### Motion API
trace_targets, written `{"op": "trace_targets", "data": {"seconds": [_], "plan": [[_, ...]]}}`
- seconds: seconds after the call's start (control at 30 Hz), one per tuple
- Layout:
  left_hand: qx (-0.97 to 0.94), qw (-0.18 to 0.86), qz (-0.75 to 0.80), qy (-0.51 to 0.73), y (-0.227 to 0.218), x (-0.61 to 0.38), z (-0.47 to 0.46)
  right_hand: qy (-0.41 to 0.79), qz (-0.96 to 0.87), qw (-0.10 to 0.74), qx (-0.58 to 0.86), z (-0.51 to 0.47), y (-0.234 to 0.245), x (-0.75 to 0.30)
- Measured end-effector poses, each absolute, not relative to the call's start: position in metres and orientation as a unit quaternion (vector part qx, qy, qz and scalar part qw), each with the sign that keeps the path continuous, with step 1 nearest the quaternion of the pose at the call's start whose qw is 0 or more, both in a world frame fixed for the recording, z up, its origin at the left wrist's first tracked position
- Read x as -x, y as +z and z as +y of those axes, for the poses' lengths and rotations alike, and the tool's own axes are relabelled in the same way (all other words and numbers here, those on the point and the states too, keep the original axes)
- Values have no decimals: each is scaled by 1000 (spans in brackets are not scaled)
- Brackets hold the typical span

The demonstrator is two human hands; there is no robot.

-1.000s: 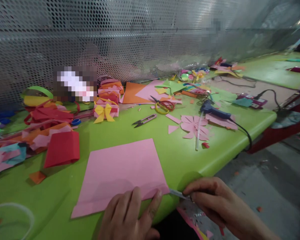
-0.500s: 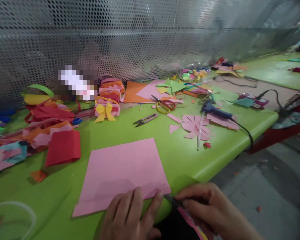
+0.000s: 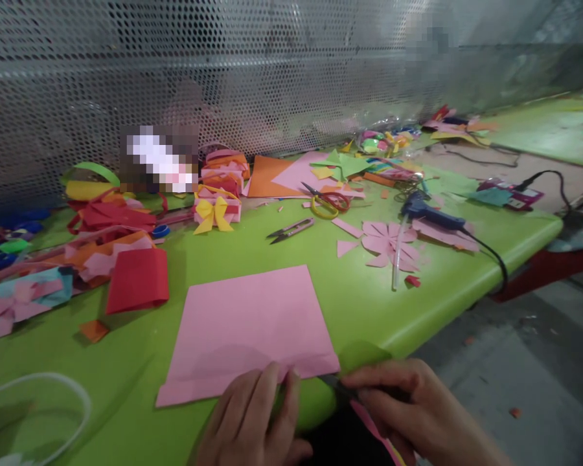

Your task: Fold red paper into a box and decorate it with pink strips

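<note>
A pink paper sheet [image 3: 252, 323] lies flat on the green table [image 3: 369, 310], with a fold along its near edge. My left hand [image 3: 257, 421] rests on that near edge, fingers stretched flat and pressing the paper down. My right hand [image 3: 412, 414] is closed round a thin dark blade-like tool [image 3: 333, 383]. The tool's tip touches the sheet's near right corner at the table's front edge. What kind of tool it is I cannot make out.
Thread snips [image 3: 291, 229], red-and-yellow scissors [image 3: 328, 200], a blue glue gun [image 3: 427, 212] with a black cable, a pink paper flower [image 3: 386, 243], a folded red sheet [image 3: 138, 279], a yellow bow [image 3: 214, 213] and paper scraps lie further back. A perforated metal screen [image 3: 272, 71] stands behind.
My right hand has moved left, bringing the tool's tip up to the sheet's corner. My left hand's fingers have drawn closer together. The view has shifted slightly.
</note>
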State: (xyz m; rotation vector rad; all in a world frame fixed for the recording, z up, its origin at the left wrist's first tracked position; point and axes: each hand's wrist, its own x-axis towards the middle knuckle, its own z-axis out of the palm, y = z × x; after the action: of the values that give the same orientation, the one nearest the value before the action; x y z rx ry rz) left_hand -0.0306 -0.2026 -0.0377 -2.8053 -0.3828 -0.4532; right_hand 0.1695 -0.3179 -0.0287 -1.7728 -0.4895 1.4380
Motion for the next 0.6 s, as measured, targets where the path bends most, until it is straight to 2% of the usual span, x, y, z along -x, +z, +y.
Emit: {"op": "trace_targets", "data": {"seconds": [0.43,0.6], "plan": [[973,146,-105,-142,-26,32,-199,584,-160,389,695,-303,-16,-144],[956,172,-130,-198,-29,62,-192,577,-168,388,698,-305,-24,-143]]}}
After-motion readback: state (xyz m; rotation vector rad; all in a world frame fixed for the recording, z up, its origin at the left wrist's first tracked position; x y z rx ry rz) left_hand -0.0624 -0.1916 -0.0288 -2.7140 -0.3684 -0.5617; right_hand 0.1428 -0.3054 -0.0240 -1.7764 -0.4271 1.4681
